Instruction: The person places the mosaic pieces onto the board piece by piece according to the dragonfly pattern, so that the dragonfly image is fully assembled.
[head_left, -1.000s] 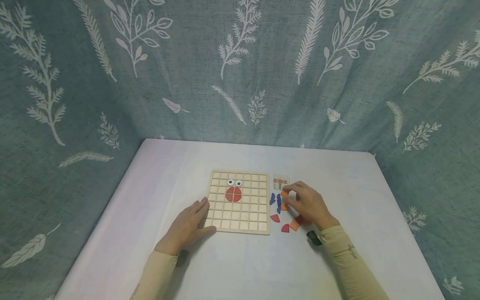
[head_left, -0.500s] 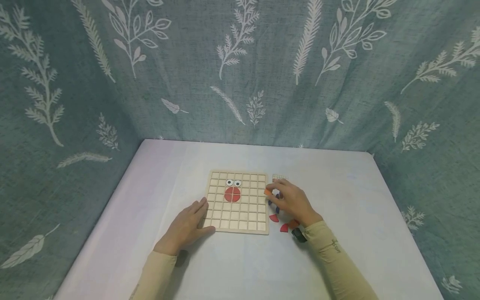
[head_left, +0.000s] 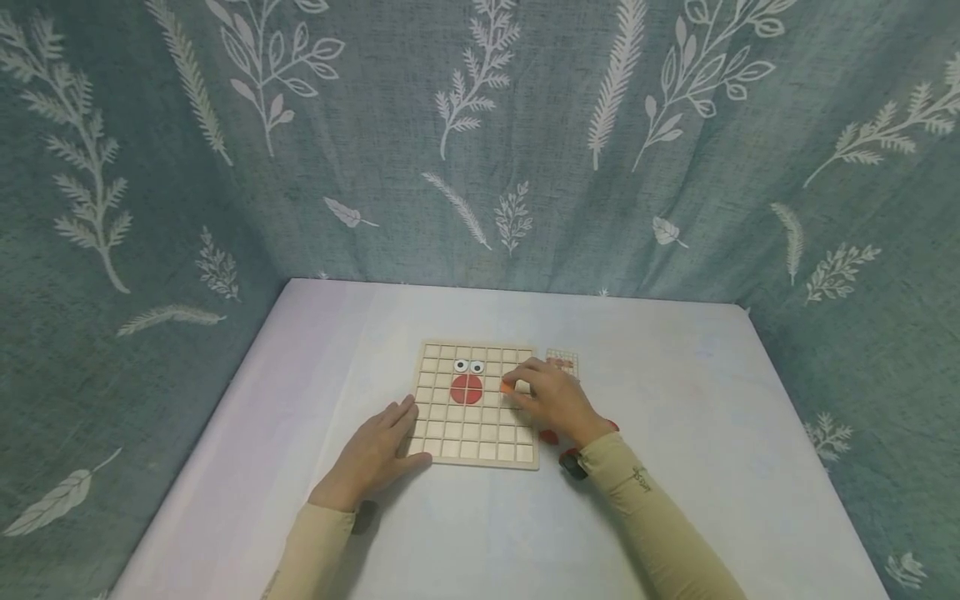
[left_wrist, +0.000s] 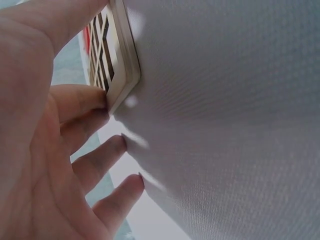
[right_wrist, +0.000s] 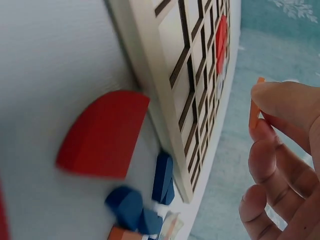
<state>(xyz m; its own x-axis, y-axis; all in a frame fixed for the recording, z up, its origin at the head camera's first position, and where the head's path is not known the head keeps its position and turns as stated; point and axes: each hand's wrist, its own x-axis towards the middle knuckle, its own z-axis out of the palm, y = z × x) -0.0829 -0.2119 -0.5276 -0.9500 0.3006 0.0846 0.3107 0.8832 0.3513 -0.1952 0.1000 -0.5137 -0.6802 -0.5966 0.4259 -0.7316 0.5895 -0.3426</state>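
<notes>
Between the thumb and fingers of my right hand point(head_left: 557, 402) is a small flat orange piece point(right_wrist: 254, 112), pinched over the right part of the wooden grid board point(head_left: 480, 432). My left hand point(head_left: 372, 457) rests at the board's near left corner, its thumb by the front edge and its fingers along the left side. On the board, several red quarter pieces point(head_left: 467, 389) form a circle, with two eye pieces point(head_left: 469, 366) above it. The right wrist view shows a loose red quarter piece point(right_wrist: 107, 137) and blue pieces point(right_wrist: 125, 206) beside the board's edge.
A small pattern card point(head_left: 563, 357) lies right of the board, partly hidden behind the right hand. Another orange piece point(right_wrist: 122, 233) shows near the blue ones. The white tabletop point(head_left: 465, 542) is bordered by a leaf-patterned curtain point(head_left: 390, 225).
My right hand has carried the orange piece leftward from the loose pieces to over the board. The left hand has stayed in place.
</notes>
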